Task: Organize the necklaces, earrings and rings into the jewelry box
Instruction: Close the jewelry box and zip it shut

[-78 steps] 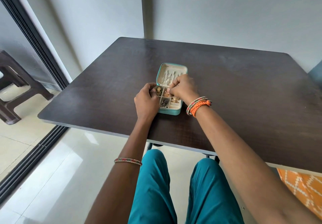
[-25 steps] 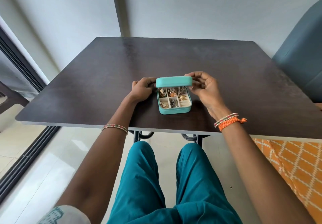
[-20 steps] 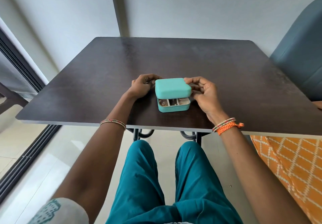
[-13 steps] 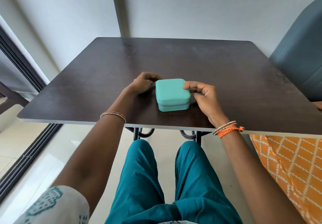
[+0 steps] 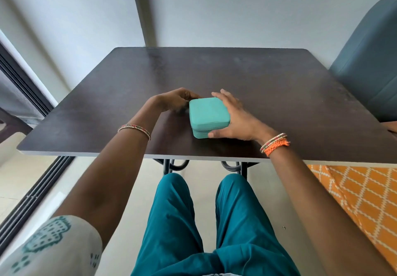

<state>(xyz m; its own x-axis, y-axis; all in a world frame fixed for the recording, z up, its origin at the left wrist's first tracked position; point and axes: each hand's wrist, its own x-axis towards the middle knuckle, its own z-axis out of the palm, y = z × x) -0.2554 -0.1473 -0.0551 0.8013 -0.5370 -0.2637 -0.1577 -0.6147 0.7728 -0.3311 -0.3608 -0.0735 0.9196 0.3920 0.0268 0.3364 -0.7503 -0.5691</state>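
Jewelry box lidded on bench; gripped by right hand, left hand curled at far-left corner, hold unclear. Closing step judged; zipper pull next.

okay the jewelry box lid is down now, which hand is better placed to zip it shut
Probably the left. The right hand already grips the jewelry box, thumb on its front edge and fingers along the far right side, steadying it. The left hand sits curled at the box's back left corner, seemingly holding nothing.
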